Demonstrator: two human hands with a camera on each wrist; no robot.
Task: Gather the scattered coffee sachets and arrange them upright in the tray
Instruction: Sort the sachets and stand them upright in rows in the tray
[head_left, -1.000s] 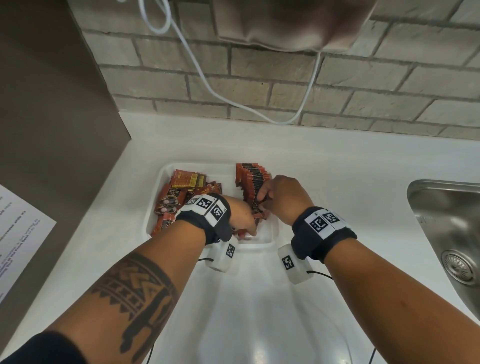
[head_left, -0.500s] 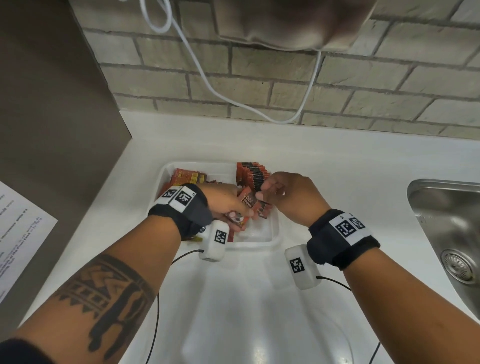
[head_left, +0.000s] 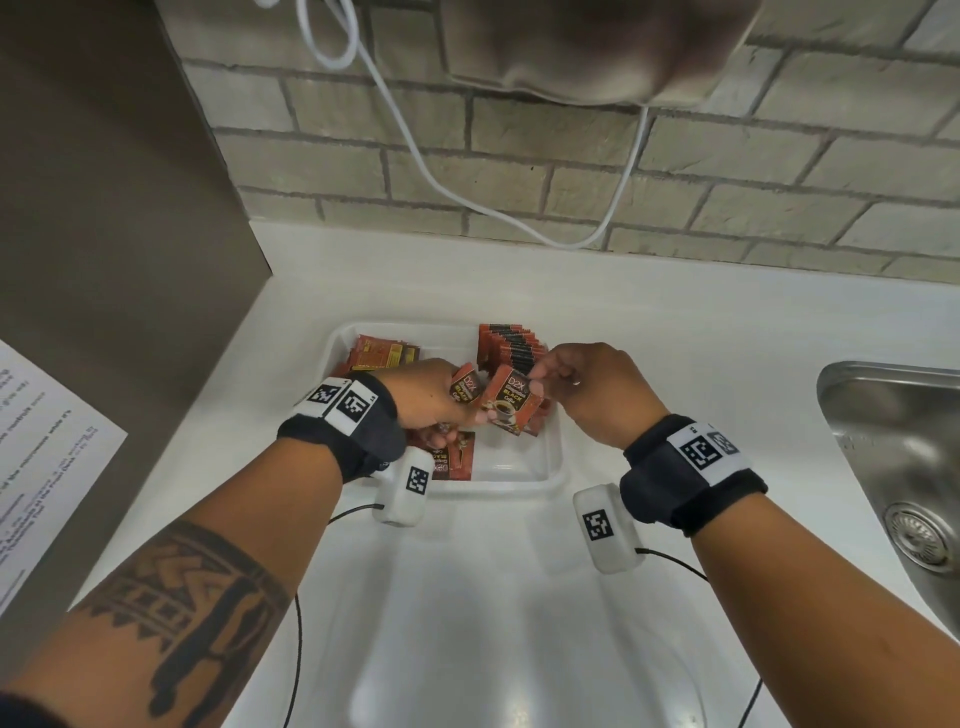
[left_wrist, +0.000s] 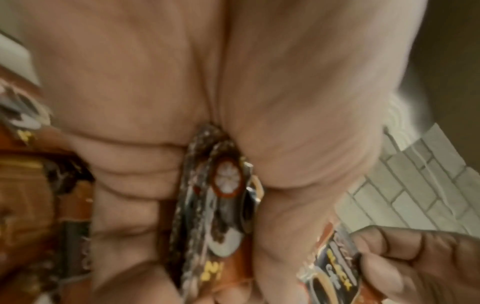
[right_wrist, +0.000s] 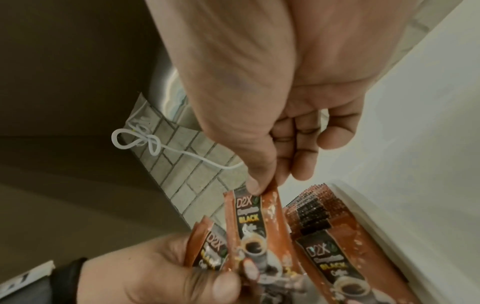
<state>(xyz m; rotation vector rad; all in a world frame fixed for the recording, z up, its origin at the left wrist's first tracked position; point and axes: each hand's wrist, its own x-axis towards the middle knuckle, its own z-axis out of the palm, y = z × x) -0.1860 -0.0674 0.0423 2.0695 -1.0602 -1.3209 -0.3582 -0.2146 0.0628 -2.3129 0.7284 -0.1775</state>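
While the left hand (head_left: 434, 400) clutches a bunch of orange-and-black foil coffee sachets (head_left: 464, 391), the right hand (head_left: 587, 389) pinches one sachet (head_left: 511, 405) by its top, probably to add to the upright row (head_left: 511, 345) in the white plastic tray (head_left: 550, 467) at frame centre.

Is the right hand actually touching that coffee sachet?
Touching. The right wrist view shows the right hand pinching the sachet at its top edge between thumb and finger.

Orange-red foil coffee sachets (head_left: 510, 404) carry black panels with white and yellow lettering; the rectangular plastic tray (head_left: 551, 470) and desk (head_left: 675, 322) are white, the far brick wall (head_left: 571, 171) grey-beige.
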